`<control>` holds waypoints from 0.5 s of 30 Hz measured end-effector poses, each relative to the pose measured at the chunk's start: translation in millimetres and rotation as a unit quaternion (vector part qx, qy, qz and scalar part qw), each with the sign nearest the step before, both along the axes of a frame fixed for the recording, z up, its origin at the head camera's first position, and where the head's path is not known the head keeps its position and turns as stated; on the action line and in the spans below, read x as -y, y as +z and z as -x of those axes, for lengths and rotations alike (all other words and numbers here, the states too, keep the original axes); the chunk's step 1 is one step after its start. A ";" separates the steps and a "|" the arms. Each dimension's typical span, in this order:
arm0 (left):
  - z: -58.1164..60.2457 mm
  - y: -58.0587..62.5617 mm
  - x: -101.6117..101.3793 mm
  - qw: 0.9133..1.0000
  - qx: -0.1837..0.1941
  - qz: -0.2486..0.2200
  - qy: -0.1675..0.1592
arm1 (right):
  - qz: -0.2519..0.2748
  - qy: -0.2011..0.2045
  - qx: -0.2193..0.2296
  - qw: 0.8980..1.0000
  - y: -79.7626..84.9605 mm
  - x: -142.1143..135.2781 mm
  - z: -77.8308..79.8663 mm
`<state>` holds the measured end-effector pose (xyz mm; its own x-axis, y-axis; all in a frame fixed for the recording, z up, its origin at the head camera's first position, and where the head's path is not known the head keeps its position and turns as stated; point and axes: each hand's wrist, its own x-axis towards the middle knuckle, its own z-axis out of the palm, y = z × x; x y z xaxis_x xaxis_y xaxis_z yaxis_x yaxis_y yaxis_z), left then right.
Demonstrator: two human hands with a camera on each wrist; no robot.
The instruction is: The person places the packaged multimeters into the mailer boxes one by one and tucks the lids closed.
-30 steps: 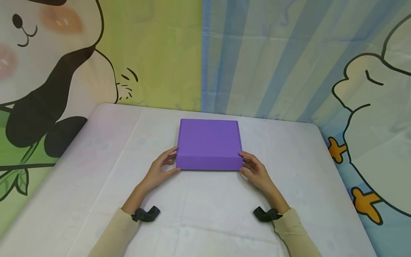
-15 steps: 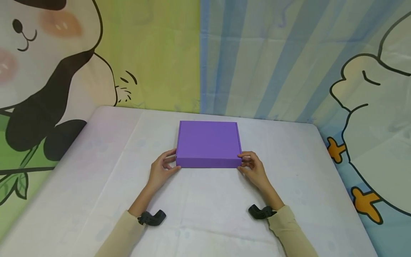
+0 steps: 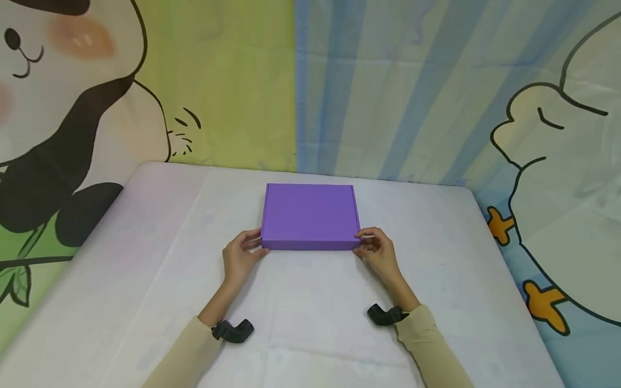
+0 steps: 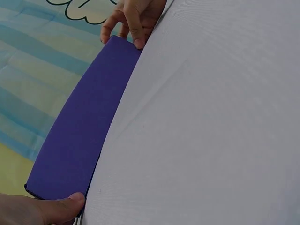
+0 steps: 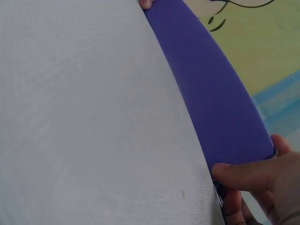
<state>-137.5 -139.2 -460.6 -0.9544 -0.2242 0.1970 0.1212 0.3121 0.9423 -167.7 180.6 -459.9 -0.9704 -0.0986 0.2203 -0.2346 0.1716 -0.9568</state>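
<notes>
A closed purple cardboard box (image 3: 310,215) lies on the white-covered table, its front side facing me. My left hand (image 3: 241,258) grips its front left corner, thumb at the lower front edge and the other fingers along the left side. At the front right corner my right hand (image 3: 379,252) holds the box the same way, its index finger at the top edge. In the left wrist view, the box's purple front panel (image 4: 84,122) spans between both hands. The right wrist view shows the right thumb (image 5: 243,177) pressed at the panel's lower corner; some fingertips are hidden behind the box.
The white cloth (image 3: 310,312) covers the table around the box. Behind the table hangs a printed backdrop (image 3: 242,81) with cartoon animals. A black wrist camera (image 3: 233,331) sits on the left wrist, and another black camera (image 3: 385,314) on the right.
The box's front side shows progressively narrower as its lower front edge shifts up in the view. Both hands stay at the front corners; the wrists have drawn slightly closer together. The whole view shifts slightly.
</notes>
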 end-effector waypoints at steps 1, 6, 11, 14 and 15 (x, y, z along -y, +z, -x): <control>-0.8 4.3 -1.2 1.000 -0.002 -0.001 -0.002 | 0.003 0.000 -0.001 1.000 0.0 -0.6 0.8; -3.1 14.5 -6.6 1.000 -0.004 0.005 -0.021 | 0.015 0.001 -0.008 1.000 -6.1 -7.6 5.5; -6.1 18.0 -4.6 0.998 -0.005 0.022 -0.063 | 0.018 0.046 0.007 0.999 -16.9 -20.7 9.2; -4.7 18.9 3.5 0.995 -0.004 0.035 -0.090 | 0.031 0.085 0.025 0.996 -13.0 -28.6 7.8; -1.8 18.0 7.7 0.995 -0.009 0.043 -0.093 | 0.042 0.088 0.036 0.995 -10.5 -31.3 7.6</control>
<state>-135.7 -147.0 -442.6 -0.9739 -0.0262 0.2255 0.2010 0.3621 0.9102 -175.3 212.0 -470.4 -0.9534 -0.2520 0.1658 -0.1849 0.0536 -0.9813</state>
